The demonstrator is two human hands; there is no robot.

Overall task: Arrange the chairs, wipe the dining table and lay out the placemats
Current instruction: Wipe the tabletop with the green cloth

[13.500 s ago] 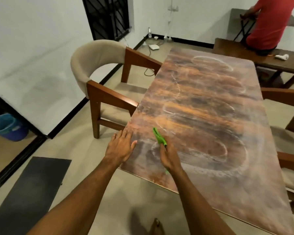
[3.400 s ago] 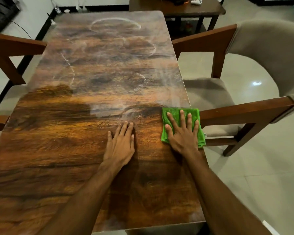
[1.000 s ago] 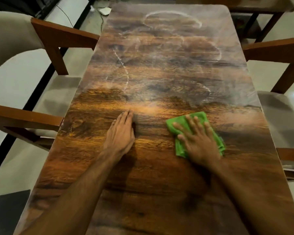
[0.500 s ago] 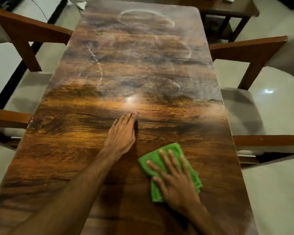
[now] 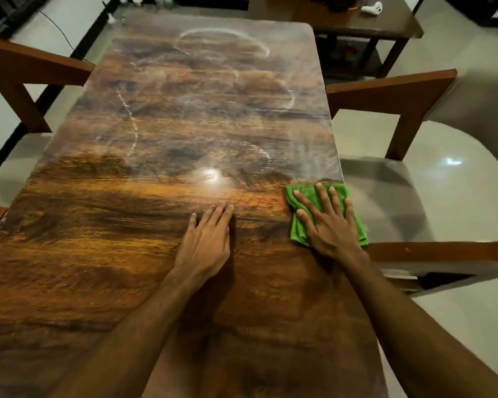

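a wood-grain dining table point(image 5: 144, 254) was seen lengthwise from one short end. the right hand point(image 5: 328, 222) was pressed flat, fingers spread, on a folded green cloth point(image 5: 308, 193); nothing was gripped, the cloth being pinned under the palm only. the cloth lay at the table's right long edge, one corner just over it, about halfway down the table. the left hand point(image 5: 206, 239) was laid palm down on the bare tabletop, fingers together, empty, near the cloth but apart from it. the near half of the surface was noted as dark and glossy; the far half was covered by a pale hazy film with curved whitish streaks point(image 5: 133, 122). a padded wooden armchair point(image 5: 391, 96) was set close against the right side, its arm just beside the cloth. wooden arms of another chair point(image 5: 26, 67) were noted on the left. a low dark wooden bench point(image 5: 385, 24) stood beyond the far end, a small white object point(image 5: 373, 7) on it.
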